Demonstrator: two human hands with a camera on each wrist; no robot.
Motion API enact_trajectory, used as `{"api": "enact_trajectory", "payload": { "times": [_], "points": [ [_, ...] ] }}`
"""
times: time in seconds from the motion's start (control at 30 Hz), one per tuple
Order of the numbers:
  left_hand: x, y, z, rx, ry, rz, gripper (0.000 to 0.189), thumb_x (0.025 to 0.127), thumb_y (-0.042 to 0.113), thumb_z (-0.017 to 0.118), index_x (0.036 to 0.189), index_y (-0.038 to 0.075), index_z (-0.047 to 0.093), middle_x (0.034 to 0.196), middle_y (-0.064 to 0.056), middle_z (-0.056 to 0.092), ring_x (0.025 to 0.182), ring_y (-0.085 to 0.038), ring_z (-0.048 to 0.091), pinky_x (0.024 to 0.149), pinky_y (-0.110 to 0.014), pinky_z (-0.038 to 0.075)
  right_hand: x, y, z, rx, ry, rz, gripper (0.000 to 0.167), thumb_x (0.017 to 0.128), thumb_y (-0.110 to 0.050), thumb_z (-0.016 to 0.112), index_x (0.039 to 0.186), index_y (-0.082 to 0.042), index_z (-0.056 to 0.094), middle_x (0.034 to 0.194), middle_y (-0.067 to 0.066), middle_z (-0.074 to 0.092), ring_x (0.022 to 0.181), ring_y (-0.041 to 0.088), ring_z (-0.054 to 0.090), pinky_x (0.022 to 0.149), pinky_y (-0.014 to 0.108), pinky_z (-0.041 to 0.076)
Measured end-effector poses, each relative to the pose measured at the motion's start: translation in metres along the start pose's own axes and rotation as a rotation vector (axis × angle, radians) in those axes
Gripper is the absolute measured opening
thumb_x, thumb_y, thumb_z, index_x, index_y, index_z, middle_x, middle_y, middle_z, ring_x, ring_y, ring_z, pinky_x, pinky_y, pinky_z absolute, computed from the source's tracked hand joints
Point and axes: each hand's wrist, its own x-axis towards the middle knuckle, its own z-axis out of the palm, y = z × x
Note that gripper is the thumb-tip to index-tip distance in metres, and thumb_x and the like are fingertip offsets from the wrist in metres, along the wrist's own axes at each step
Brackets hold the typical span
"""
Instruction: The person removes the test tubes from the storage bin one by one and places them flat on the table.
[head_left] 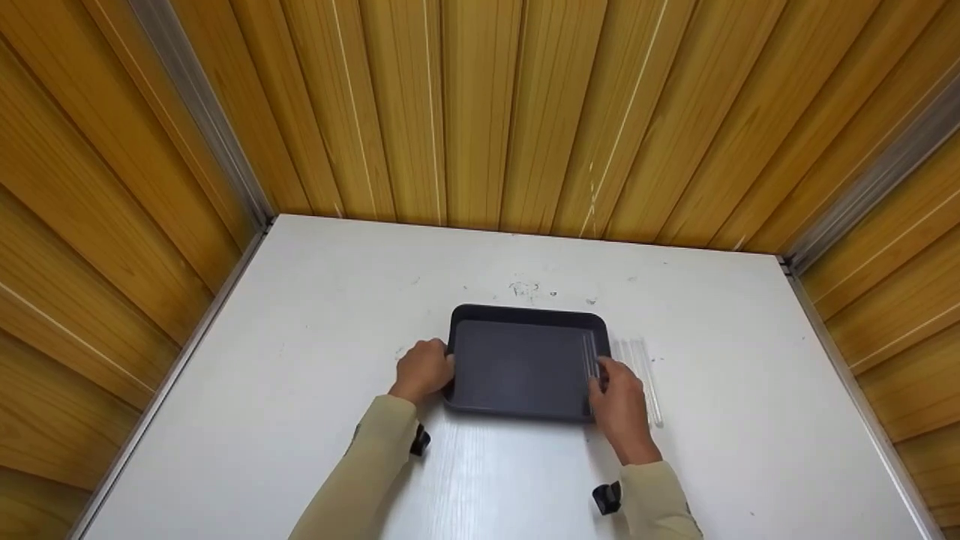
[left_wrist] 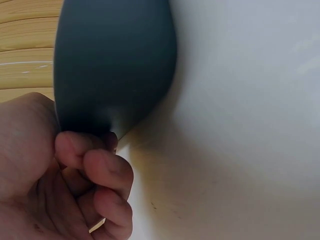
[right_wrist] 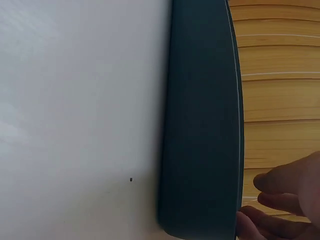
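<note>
A dark grey rectangular tray (head_left: 521, 367) lies on the white table. My left hand (head_left: 424, 370) grips its left rim, thumb over the edge and fingers curled at the outer wall; the left wrist view shows this tray wall (left_wrist: 115, 55) close up. Inside the tray, along its right side, lie clear thin rods (head_left: 589, 349). Over the right rim is my right hand (head_left: 621, 401), thumb and fingertips bent beside those rods. Whether it pinches one is hidden. In the right wrist view, its fingers (right_wrist: 275, 202) show at the rim.
More clear rods (head_left: 646, 379) lie side by side on the table (head_left: 360, 300), just right of the tray and partly behind my right hand. Yellow wood-patterned walls (head_left: 480, 112) stand at the back and both sides. Small dark marks (head_left: 525, 289) dot the tabletop behind the tray.
</note>
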Motion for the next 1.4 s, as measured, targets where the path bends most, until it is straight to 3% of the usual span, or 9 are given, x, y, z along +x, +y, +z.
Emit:
{"api": "enact_trajectory", "payload": {
  "times": [0.23,0.33,0.63,0.8,1.0,1.27,1.4],
  "points": [
    [0.001,0.000,0.000,-0.006,-0.003,-0.007,0.029,0.094,0.023,0.055,0.104,0.000,0.069,0.091,-0.013,0.070,0.071,-0.020,0.059,0.069,-0.042,0.050,0.002,-0.006,0.006,-0.048,-0.132,0.016,0.043,0.095,-0.002,0.053,0.134,0.014,0.045,0.133,0.033,0.052,0.125,0.045,0.050,0.100,0.052,0.043],
    [0.000,-0.001,0.000,-0.010,0.001,-0.002,0.028,0.094,0.023,0.055,0.103,0.000,0.069,0.089,-0.013,0.070,0.070,-0.021,0.058,0.068,-0.042,0.050,0.002,-0.007,0.009,-0.068,-0.149,-0.002,0.042,0.095,0.001,0.051,0.133,0.016,0.045,0.131,0.034,0.052,0.124,0.046,0.051,0.099,0.052,0.044],
    [-0.001,-0.001,-0.001,0.012,0.015,0.009,0.030,0.094,0.024,0.056,0.105,-0.001,0.068,0.093,-0.014,0.070,0.072,-0.022,0.060,0.069,-0.043,0.051,0.004,-0.007,0.016,-0.106,-0.089,-0.088,0.029,0.094,0.007,0.045,0.120,0.016,0.056,0.116,0.032,0.061,0.112,0.044,0.059,0.092,0.049,0.049],
    [-0.001,0.001,-0.001,0.005,0.007,0.007,0.028,0.094,0.023,0.055,0.103,0.000,0.068,0.091,-0.014,0.070,0.071,-0.021,0.059,0.067,-0.042,0.050,0.005,-0.006,0.018,-0.123,-0.079,-0.112,0.029,0.089,0.013,0.048,0.116,0.016,0.059,0.114,0.032,0.062,0.110,0.045,0.060,0.089,0.048,0.050],
    [-0.002,0.000,-0.002,0.001,0.008,0.003,0.027,0.094,0.023,0.056,0.102,0.001,0.069,0.091,-0.013,0.070,0.071,-0.021,0.060,0.067,-0.041,0.050,0.007,-0.007,0.020,-0.184,-0.010,-0.189,0.027,0.083,0.015,0.053,0.107,0.014,0.065,0.103,0.030,0.066,0.097,0.046,0.063,0.081,0.048,0.052],
    [-0.002,0.001,-0.001,-0.001,0.014,0.005,0.027,0.094,0.023,0.055,0.102,0.001,0.069,0.094,-0.014,0.070,0.075,-0.023,0.061,0.071,-0.044,0.050,0.005,-0.006,0.023,-0.219,-0.073,-0.144,0.031,0.086,0.012,0.052,0.115,0.012,0.062,0.123,0.035,0.054,0.108,0.048,0.059,0.087,0.051,0.050],
    [-0.001,0.001,-0.002,0.002,0.013,0.001,0.027,0.094,0.023,0.055,0.101,0.001,0.069,0.092,-0.013,0.070,0.073,-0.022,0.060,0.070,-0.044,0.050,0.005,-0.003,0.024,-0.209,-0.067,-0.156,0.034,0.084,0.014,0.054,0.117,0.012,0.060,0.119,0.035,0.056,0.108,0.048,0.058,0.089,0.052,0.049]
  ]
}}
